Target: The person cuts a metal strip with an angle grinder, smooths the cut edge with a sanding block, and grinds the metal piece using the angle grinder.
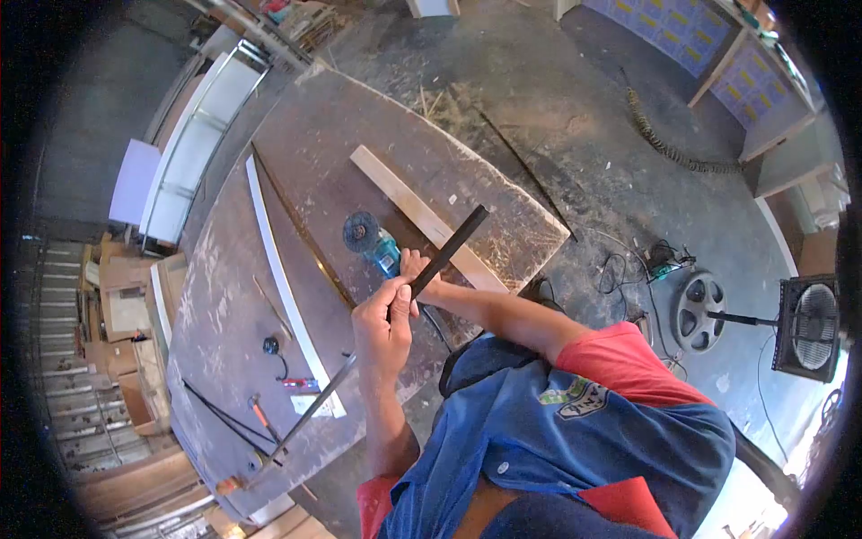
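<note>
My left hand [386, 319] is closed around a dark, narrow bar [453, 250], thumb on top. One end of the bar slants up to the right, crossing above my right wrist. My right hand [417, 266] wraps around the body of a teal angle grinder [386, 255], partly hidden behind the bar and my left hand. The grinder's round disc [362, 232] faces up over the brown worktable [305, 117]. A long grey strip [314, 406] runs toward the lower left from behind my left wrist; whether it joins the bar I cannot tell.
On the table lie a wooden board [404, 198], a white strip [280, 260], a brassy strip [301, 229], a hammer [260, 413], black rods [224, 411] and a small red tool [301, 384]. A fan [813, 325] and cables [620, 269] are at the right.
</note>
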Demonstrator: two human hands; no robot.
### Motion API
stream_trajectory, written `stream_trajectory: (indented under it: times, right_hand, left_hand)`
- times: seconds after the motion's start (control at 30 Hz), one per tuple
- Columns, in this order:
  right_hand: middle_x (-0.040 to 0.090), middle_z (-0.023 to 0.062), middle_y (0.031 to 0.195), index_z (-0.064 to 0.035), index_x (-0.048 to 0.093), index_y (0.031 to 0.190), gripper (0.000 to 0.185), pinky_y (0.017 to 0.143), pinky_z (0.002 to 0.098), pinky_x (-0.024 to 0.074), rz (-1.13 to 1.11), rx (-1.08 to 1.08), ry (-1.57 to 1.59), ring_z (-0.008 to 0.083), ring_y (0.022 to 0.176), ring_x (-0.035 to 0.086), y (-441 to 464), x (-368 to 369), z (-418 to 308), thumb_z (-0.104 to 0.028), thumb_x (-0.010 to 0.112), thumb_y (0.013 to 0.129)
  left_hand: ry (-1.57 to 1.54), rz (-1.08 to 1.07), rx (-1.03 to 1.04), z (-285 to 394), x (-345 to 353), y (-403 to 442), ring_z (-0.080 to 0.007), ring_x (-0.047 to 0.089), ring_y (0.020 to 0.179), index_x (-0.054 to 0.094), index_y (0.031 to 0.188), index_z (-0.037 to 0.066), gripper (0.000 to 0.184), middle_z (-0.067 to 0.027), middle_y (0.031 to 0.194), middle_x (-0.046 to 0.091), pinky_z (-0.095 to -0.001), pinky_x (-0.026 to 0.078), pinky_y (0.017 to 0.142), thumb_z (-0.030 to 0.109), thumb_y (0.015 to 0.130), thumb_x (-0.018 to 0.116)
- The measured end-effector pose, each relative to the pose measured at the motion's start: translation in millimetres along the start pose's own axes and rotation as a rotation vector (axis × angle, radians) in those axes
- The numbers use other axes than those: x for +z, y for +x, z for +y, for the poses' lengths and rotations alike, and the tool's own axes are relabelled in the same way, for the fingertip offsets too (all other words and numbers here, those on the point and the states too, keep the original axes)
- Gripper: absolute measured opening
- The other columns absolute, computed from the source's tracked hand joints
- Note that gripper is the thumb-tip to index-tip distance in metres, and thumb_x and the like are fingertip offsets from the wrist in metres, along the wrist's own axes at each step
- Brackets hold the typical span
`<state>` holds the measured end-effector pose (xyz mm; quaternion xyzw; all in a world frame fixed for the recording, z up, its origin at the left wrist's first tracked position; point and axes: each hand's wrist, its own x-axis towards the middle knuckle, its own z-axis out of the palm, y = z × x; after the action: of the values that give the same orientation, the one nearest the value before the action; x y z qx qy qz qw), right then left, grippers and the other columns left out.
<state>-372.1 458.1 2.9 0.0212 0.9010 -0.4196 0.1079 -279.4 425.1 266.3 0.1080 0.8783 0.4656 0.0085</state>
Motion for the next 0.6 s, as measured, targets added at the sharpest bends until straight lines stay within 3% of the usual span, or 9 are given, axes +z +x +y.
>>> stream_trajectory:
  times: [0.2, 0.3, 0.37, 0.4, 0.43, 0.5, 0.6]
  right_hand:
    - [0.07, 0.0242, 0.11, 0.0002, 0.063, 0.116, 0.067, 0.086, 0.0487, 0.0572, -0.047, -0.008, -0.032, 0.0387, 0.106, 0.07, 2.1, -18.7, -6.9, -0.054, 0.074, 0.078]
    - [0.072, 0.0224, 0.108, -0.011, 0.065, 0.127, 0.073, 0.086, 0.0461, 0.0559, -0.294, -0.039, 0.13, 0.0334, 0.106, 0.071, -0.2, -42.1, 11.6, -0.057, 0.079, 0.072]
    - [0.072, 0.0171, 0.103, -0.0011, 0.069, 0.107, 0.057, 0.086, 0.0424, 0.0539, -0.126, -0.191, 0.435, 0.0296, 0.101, 0.069, -32.2, -66.2, 21.9, -0.048, 0.078, 0.077]
    - [0.071, 0.0172, 0.106, -0.0038, 0.066, 0.12, 0.061, 0.089, 0.0432, 0.0532, -0.077, -0.153, 0.37, 0.0299, 0.102, 0.069, -25.1, -53.8, 44.7, -0.044, 0.08, 0.076]
    - [0.07, 0.0211, 0.111, -0.0024, 0.06, 0.129, 0.071, 0.091, 0.0447, 0.0524, 0.071, -0.309, 0.615, 0.0336, 0.104, 0.068, -56.4, -94.0, 22.3, -0.044, 0.081, 0.076]
    - [0.069, 0.0272, 0.109, 0.0069, 0.052, 0.127, 0.081, 0.09, 0.0467, 0.053, 0.098, -0.008, 0.41, 0.0392, 0.103, 0.068, -82.9, -127.3, 28.4, -0.047, 0.081, 0.074]
    - [0.068, 0.0287, 0.108, 0.0057, 0.052, 0.125, 0.079, 0.088, 0.047, 0.0535, 0.371, 0.127, 0.376, 0.0396, 0.102, 0.068, -108.2, -149.2, 61.9, -0.046, 0.081, 0.073]
  left_hand:
    - [-0.02, -0.063, 0.042, -2.3, -12.3, 3.1, -0.0071, 0.052, 0.063, 0.072, 0.112, 0.001, 0.025, -0.0007, 0.07, 0.062, -0.0257, 0.04, 0.057, 0.02, 0.106, 0.057]
    - [-0.074, -0.037, 0.081, -7.7, -13.3, 1.8, -0.0075, 0.052, 0.063, 0.073, 0.113, 0.001, 0.025, -0.0011, 0.072, 0.063, -0.0265, 0.041, 0.058, 0.019, 0.105, 0.058]
    - [-0.07, -0.033, 0.002, -12.3, -15.8, 1.8, -0.0089, 0.055, 0.067, 0.072, 0.117, 0.0, 0.026, -0.002, 0.076, 0.065, -0.0274, 0.044, 0.062, 0.018, 0.103, 0.059]
    - [-0.098, -0.061, 0.046, -14.7, -13.9, 3.6, -0.0089, 0.055, 0.067, 0.072, 0.117, 0.0, 0.026, -0.002, 0.076, 0.065, -0.0274, 0.044, 0.062, 0.018, 0.103, 0.059]
    - [-0.055, -0.045, 0.08, -18.9, -12.1, 4.2, -0.0113, 0.058, 0.071, 0.072, 0.118, -0.001, 0.026, -0.0043, 0.081, 0.067, -0.029, 0.046, 0.065, 0.016, 0.102, 0.061]
    - [-0.028, -0.036, 0.135, -32.3, -6.0, 3.7, -0.0137, 0.061, 0.075, 0.071, 0.12, -0.001, 0.026, -0.0066, 0.085, 0.069, -0.0306, 0.049, 0.069, 0.014, 0.1, 0.062]
    - [0.056, 0.0, 0.143, -62.5, 13.4, 6.5, -0.0281, 0.07, 0.094, 0.071, 0.12, -0.002, 0.028, -0.0145, 0.103, 0.072, -0.0394, 0.054, 0.084, 0.007, 0.094, 0.066]
